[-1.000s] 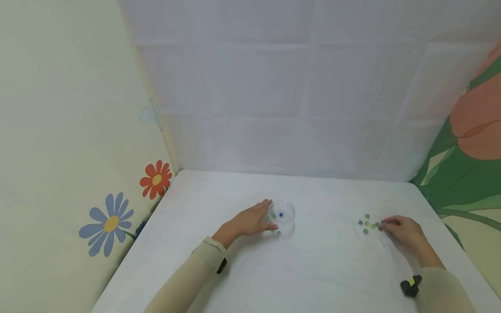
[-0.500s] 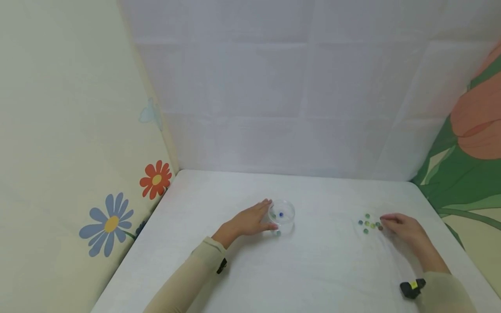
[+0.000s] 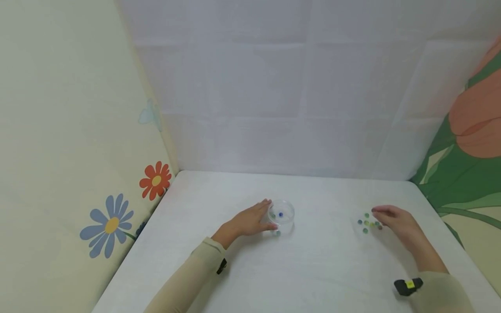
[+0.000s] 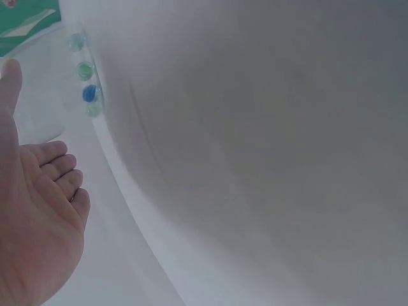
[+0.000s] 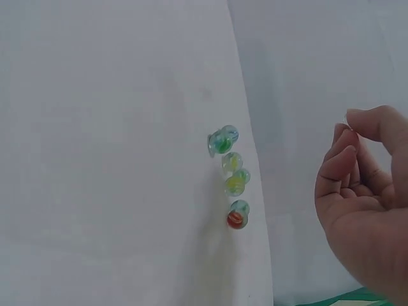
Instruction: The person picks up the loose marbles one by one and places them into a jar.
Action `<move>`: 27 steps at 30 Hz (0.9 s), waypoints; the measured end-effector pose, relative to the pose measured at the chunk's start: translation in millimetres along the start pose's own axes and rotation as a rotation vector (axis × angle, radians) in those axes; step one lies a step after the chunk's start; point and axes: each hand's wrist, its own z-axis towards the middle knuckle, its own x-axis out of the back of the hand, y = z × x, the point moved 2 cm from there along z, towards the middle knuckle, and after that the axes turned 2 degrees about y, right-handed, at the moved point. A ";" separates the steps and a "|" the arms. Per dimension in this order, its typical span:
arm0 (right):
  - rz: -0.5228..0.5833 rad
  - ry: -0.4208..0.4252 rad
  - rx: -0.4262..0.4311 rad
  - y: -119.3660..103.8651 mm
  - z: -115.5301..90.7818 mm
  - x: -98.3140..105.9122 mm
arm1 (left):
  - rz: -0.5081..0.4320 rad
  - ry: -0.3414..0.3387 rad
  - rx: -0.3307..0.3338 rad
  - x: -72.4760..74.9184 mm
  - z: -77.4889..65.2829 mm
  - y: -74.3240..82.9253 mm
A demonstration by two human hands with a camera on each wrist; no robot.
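My left hand (image 3: 248,220) holds a clear round container (image 3: 289,222) from its left side, thumb in front and fingers behind. Several marbles show at the container: a blue marble (image 3: 281,214) and greenish ones, lined up along its bottom in the left wrist view. Farther right, my right hand (image 3: 400,224) is raised just above a loose group of marbles (image 3: 366,223). Its thumb and fingertips pinch a small thing, of which only a clear glint shows in the right wrist view; it looks like a marble. Green, yellow and red-brown marbles (image 5: 237,219) lie below that hand.
A white cloth (image 3: 313,269) covers the table, with a white sheet (image 3: 254,87) hanging behind it. Painted flowers (image 3: 111,225) decorate the left wall, and a large tulip (image 3: 477,117) stands out on the right one.
My right hand has lifted off the marble group and moved slightly back and left over it, thumb and fingertips still together. The left hand and the container have stayed in place.
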 end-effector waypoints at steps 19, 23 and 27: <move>0.006 0.005 0.097 -33.1 -6.2 -8.8 | 0.004 -0.004 -0.005 1.3 -0.9 0.4; 0.031 -0.013 0.103 -40.0 -7.3 -11.0 | 0.001 -0.003 -0.007 1.4 -0.7 0.3; 0.045 -0.027 0.083 -46.1 -8.0 -14.5 | -0.011 -0.003 -0.003 0.6 -1.2 0.3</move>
